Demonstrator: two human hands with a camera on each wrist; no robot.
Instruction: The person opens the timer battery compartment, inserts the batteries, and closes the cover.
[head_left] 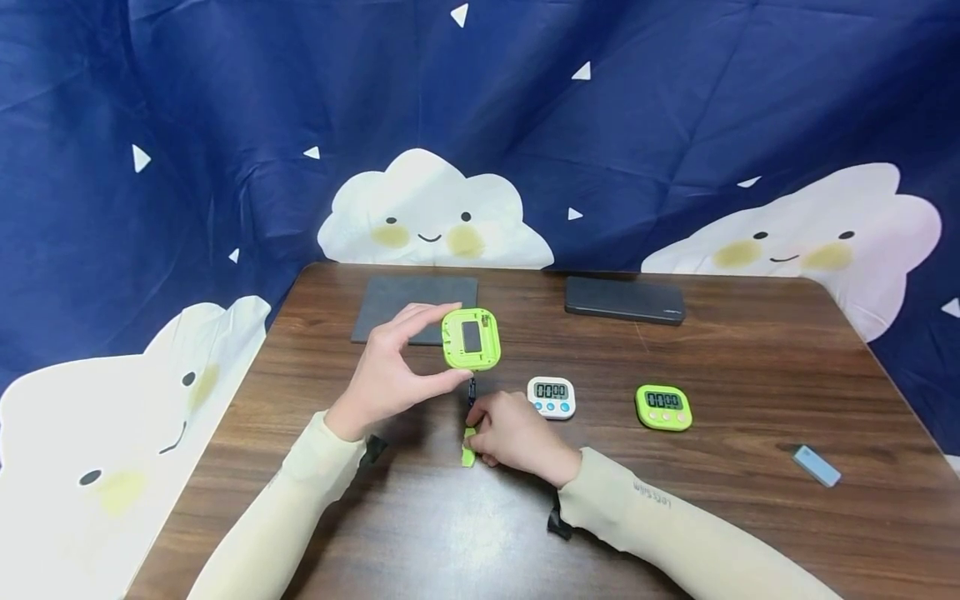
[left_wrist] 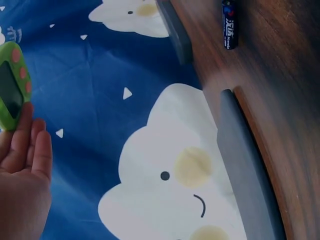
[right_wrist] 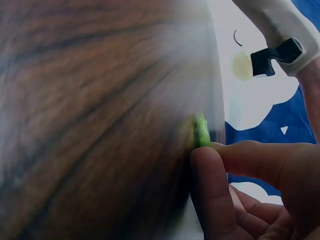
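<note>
Above woodgrain table (head_left: pixel 750 350): left hand (head_left: pixel 390 375) clamps rounded green timer (head_left: pixel 471 338) (back-up); right hand (head_left: pixel 517 437) pinches green cover (head_left: pixel 468 454).

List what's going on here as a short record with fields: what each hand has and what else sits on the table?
Left hand: holds a green timer off the table, back side up.
Right hand: pinches a small green cover at the wooden table.
Battery: lies between the hands.
Also there: white timer, second green timer, grey mat, black case, blue block.
</note>
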